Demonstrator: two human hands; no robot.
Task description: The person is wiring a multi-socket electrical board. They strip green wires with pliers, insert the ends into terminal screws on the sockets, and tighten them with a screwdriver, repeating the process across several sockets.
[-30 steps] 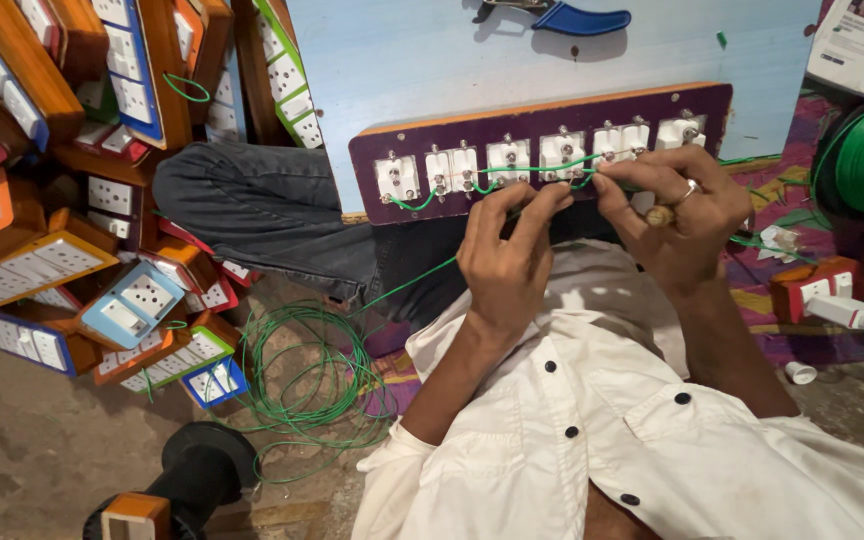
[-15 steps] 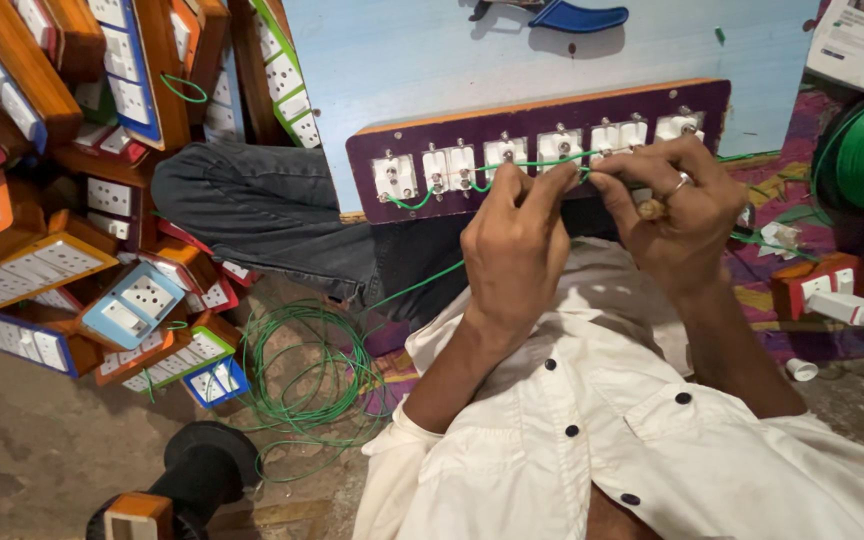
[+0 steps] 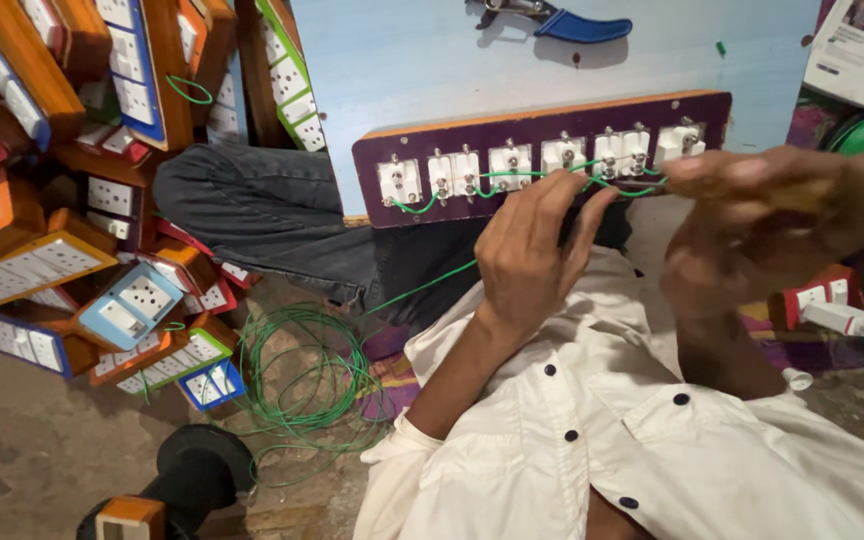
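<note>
Two hands work at the back of a long purple board [image 3: 542, 150] with an orange edge, held up before a pale blue panel [image 3: 432, 70]. Left hand [image 3: 532, 255] sits just below the board's middle, fingers [image 3: 577, 215] curled and pinched together on a green wire [image 3: 542, 174], which loops from terminal to terminal along the row of white socket backs [image 3: 510, 162]. Right hand [image 3: 772, 215] is raised near the board's right end, fingers bent inward in a loose fist (badly blurred, so I cannot tell what, if anything, it grips). Wire trails down from under the left hand, across dark trousers [image 3: 252, 215], to a loose green coil [image 3: 302, 380] on the ground. White buttoned shirt [image 3: 632, 440] fills the lower right. Stacked switch boards [image 3: 62, 200] in orange, blue and green frames crowd the left side. Blue-handled pliers [image 3: 552, 18] lie on the panel near the top. Red-and-white socket box [image 3: 822, 300] rests at right, below the right hand. Black cylinder [image 3: 192, 470] stands by the coil at the bottom.
</note>
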